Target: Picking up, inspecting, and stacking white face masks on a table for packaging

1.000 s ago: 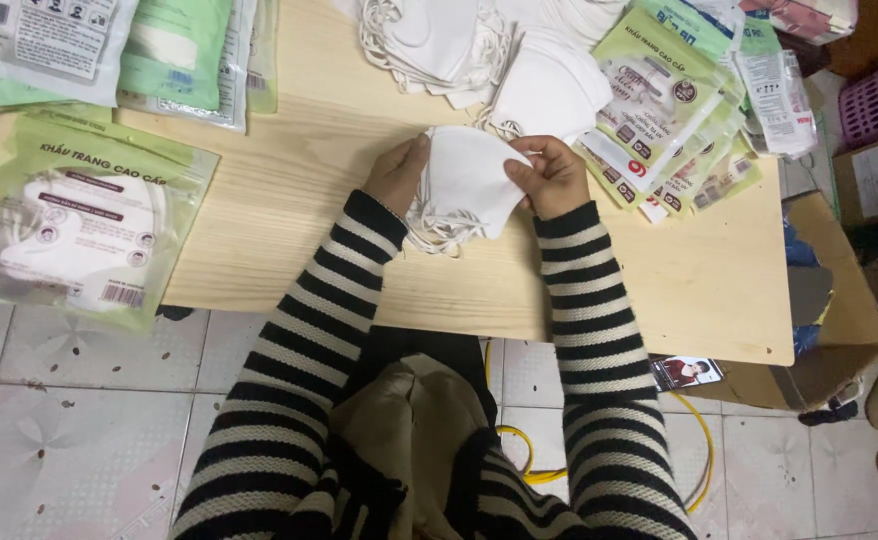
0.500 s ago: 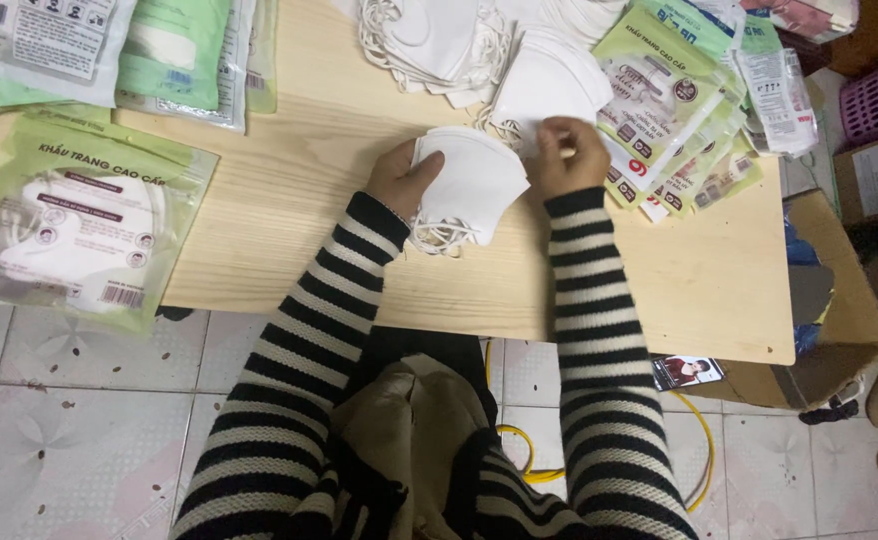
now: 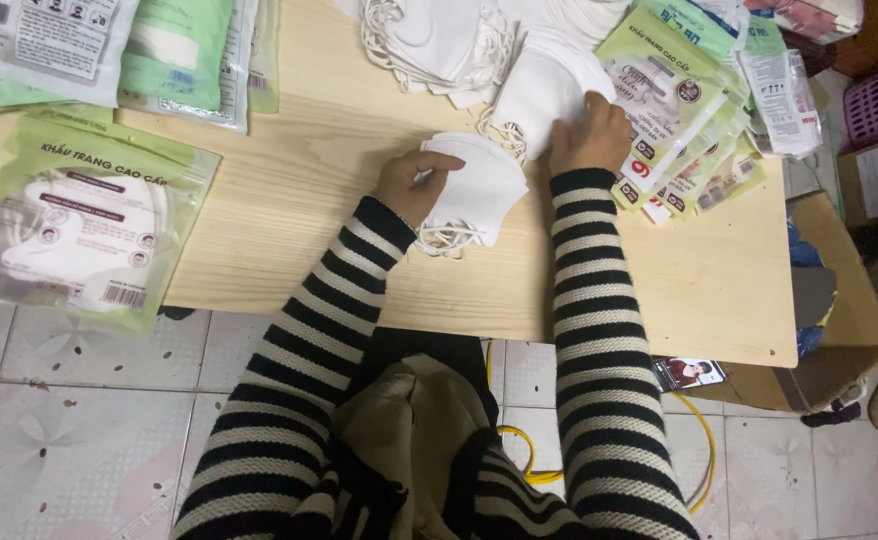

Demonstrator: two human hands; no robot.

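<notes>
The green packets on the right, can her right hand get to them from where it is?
Probably yes. The right hand lies on the pile of white masks, right beside the green packets, and nothing stands between them.

L hand (image 3: 414, 185) fingers hid under white mask (image 3: 474, 190); top packets (image 3: 44, 40) cropped.

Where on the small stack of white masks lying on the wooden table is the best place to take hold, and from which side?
Grip the stack of white masks at its folded upper-left edge, where the left hand already rests. That edge looks firm and bare. Come from the left: the ear loops trail loose at the near end, and the right hand is on the pile beyond.
</notes>
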